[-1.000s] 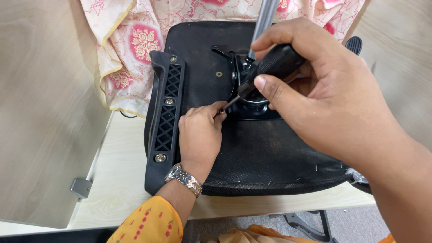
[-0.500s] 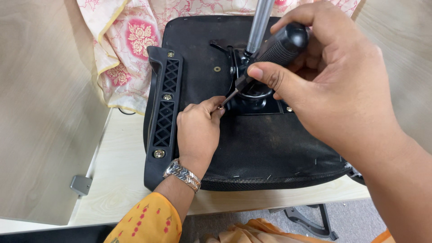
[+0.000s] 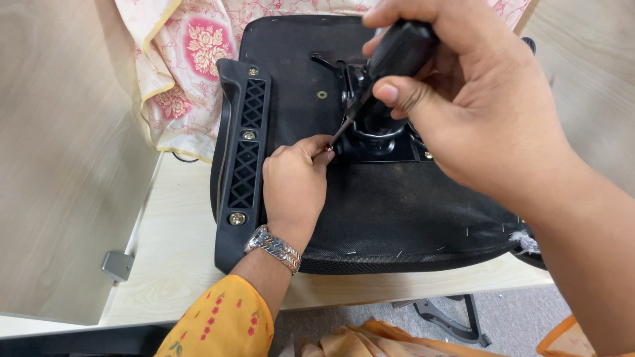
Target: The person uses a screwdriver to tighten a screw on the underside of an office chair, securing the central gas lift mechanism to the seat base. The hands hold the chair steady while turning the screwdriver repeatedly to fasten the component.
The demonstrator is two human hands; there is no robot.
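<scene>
Pale desk [image 3: 178,264], black seat underside [image 3: 397,211], right hand [image 3: 476,112] gripping screwdriver [image 3: 390,59]

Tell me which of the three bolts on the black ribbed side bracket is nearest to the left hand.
The lowest bolt, at the bracket's near end, just left of the left hand above the wristwatch. The other two sit higher.

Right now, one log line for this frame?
left hand: steadies screw at screwdriver tip | right hand: grips screwdriver handle | chair seat: upside down on table | armrest bracket: bolted
</scene>
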